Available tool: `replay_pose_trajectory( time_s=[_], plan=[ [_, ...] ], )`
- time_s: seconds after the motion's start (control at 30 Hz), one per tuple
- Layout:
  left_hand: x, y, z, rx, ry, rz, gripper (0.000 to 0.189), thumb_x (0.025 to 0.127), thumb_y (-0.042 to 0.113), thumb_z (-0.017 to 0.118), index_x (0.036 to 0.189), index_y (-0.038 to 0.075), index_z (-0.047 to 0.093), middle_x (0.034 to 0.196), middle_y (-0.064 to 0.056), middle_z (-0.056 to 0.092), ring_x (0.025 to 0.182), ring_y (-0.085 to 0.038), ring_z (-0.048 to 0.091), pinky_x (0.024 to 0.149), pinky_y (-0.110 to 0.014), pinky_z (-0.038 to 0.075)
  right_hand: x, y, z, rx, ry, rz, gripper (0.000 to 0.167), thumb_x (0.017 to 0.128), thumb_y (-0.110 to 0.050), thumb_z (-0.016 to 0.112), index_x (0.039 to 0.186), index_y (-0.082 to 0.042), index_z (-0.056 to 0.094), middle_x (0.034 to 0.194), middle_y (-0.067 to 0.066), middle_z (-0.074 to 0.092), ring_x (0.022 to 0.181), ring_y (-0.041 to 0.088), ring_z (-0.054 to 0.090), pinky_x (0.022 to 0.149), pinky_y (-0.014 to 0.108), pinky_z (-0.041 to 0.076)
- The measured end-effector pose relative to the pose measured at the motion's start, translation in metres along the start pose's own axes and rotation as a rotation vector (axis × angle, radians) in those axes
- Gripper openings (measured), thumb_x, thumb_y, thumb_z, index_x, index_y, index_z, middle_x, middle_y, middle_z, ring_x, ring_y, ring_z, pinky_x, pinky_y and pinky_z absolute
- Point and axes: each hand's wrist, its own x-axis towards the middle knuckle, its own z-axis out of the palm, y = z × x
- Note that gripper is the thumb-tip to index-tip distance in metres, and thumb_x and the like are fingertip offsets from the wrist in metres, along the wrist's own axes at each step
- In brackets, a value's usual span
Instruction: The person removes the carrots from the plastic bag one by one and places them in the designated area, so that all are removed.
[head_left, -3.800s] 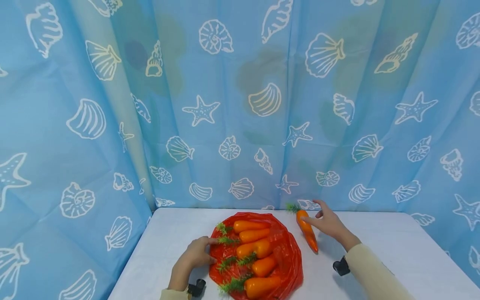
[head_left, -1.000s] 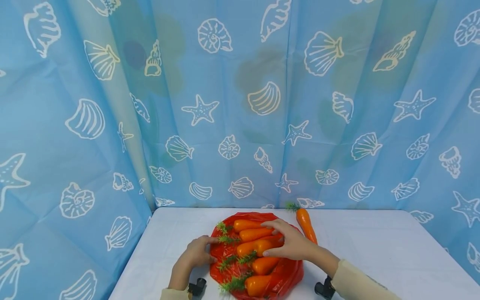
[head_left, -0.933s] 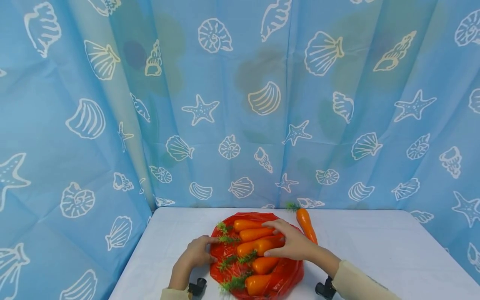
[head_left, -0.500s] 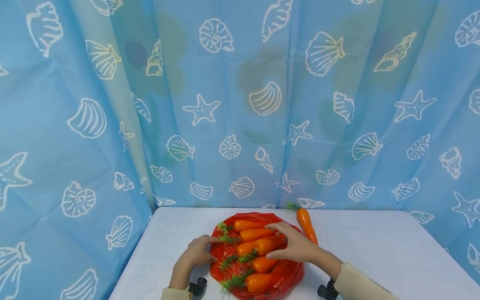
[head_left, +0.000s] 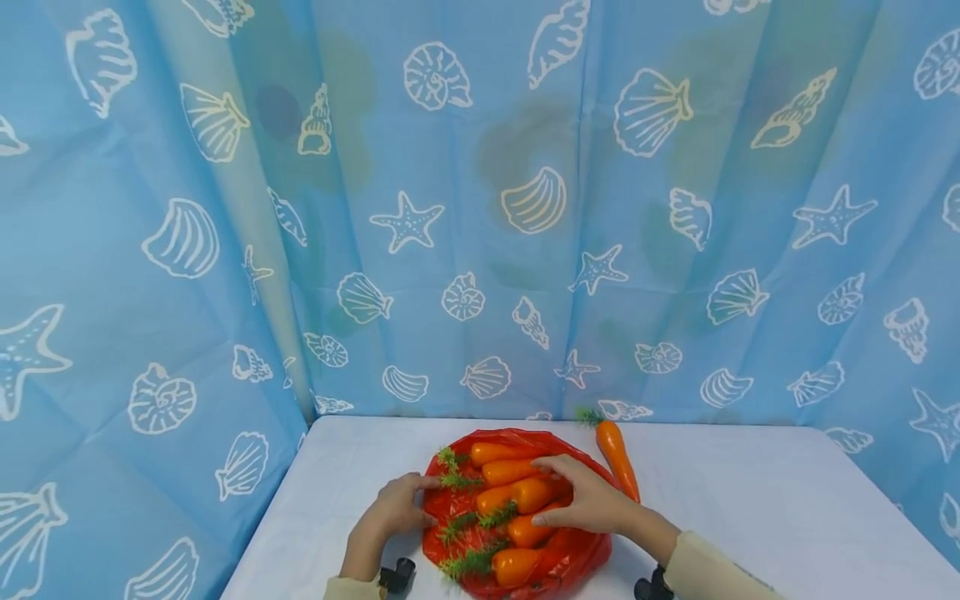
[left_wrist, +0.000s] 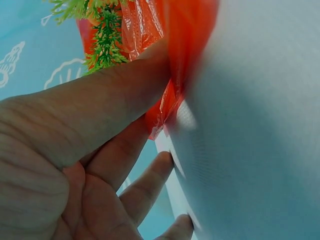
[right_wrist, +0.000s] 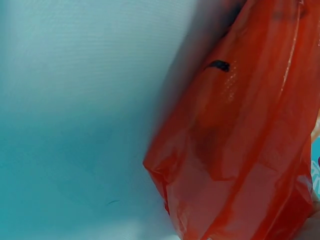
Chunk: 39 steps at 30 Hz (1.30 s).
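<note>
A red plastic bag point(head_left: 581, 558) lies on the white table, its mouth turned left, with several orange carrots point(head_left: 516, 568) with green leafy tops in it. My left hand point(head_left: 401, 504) pinches the bag's left edge; in the left wrist view, thumb and index finger have the red film point(left_wrist: 192, 40) between them, and the other fingers stretch along the table edge. My right hand point(head_left: 588, 500) reaches over the bag's right side with thumb and fingers apart, carrots showing between them. Whether it grips film or a carrot is hidden. The right wrist view shows mostly red film point(right_wrist: 240, 125).
One more carrot point(head_left: 617, 454) lies outside the bag, at its far right, leaf end towards the back. Behind the white table point(head_left: 750, 500) hangs a blue curtain point(head_left: 480, 208) with white shell prints.
Since the oldest frame, my right hand has left the loose carrot and come left onto the bag; film over the carrots' right ends is partly drawn back. My left hand has hardly moved.
</note>
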Motion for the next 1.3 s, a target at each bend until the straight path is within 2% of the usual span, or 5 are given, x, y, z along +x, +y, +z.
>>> replay_pose_trajectory(
  time_s=[0.43, 0.67, 0.9, 1.07, 1.3],
  plan=[
    [-0.001, 0.0, -0.001, -0.012, -0.006, 0.005, 0.049, 0.075, 0.009, 0.083, 0.122, 0.013, 0.07, 0.13, -0.018, 0.062, 0.125, -0.045, 0.051, 0.104, -0.066, 0.038, 0.006, 0.003, 0.001, -0.035, -0.01, 0.024, 0.072, 0.082, -0.047, 0.077, 0.141, -0.015, 0.05, 0.142, 0.009, 0.051, 0.132, 0.035, 0.044, 0.106, 0.063, 0.041],
    [-0.002, -0.001, -0.002, -0.01, 0.005, 0.012, 0.049, 0.074, 0.007, 0.083, 0.121, 0.012, 0.07, 0.13, -0.019, 0.062, 0.126, -0.046, 0.051, 0.104, -0.067, 0.038, 0.008, 0.004, 0.005, -0.059, -0.015, -0.003, 0.072, 0.082, -0.048, 0.076, 0.141, -0.015, 0.051, 0.141, 0.008, 0.052, 0.133, 0.036, 0.044, 0.107, 0.064, 0.039],
    [-0.001, -0.003, 0.003, -0.028, -0.009, 0.017, 0.048, 0.075, 0.007, 0.083, 0.121, 0.011, 0.07, 0.13, -0.018, 0.062, 0.127, -0.045, 0.05, 0.104, -0.067, 0.038, 0.007, 0.002, 0.005, -0.082, -0.034, 0.022, 0.073, 0.08, -0.049, 0.078, 0.139, -0.016, 0.052, 0.141, 0.008, 0.052, 0.131, 0.035, 0.044, 0.104, 0.064, 0.041],
    [-0.002, -0.003, 0.004, -0.025, -0.012, 0.024, 0.049, 0.074, 0.008, 0.084, 0.121, 0.012, 0.07, 0.131, -0.018, 0.062, 0.127, -0.045, 0.05, 0.104, -0.066, 0.039, 0.007, 0.001, 0.009, -0.114, -0.043, 0.026, 0.069, 0.079, -0.048, 0.079, 0.136, -0.016, 0.055, 0.135, 0.007, 0.055, 0.122, 0.03, 0.046, 0.1, 0.06, 0.047],
    [-0.002, 0.001, 0.0, -0.033, 0.0, -0.01, 0.05, 0.074, 0.007, 0.083, 0.122, 0.012, 0.07, 0.132, -0.018, 0.061, 0.128, -0.045, 0.049, 0.104, -0.066, 0.038, 0.009, -0.006, 0.01, -0.151, -0.032, 0.031, 0.064, 0.08, -0.046, 0.079, 0.132, -0.016, 0.058, 0.13, 0.007, 0.056, 0.118, 0.027, 0.047, 0.096, 0.056, 0.05]
  ],
)
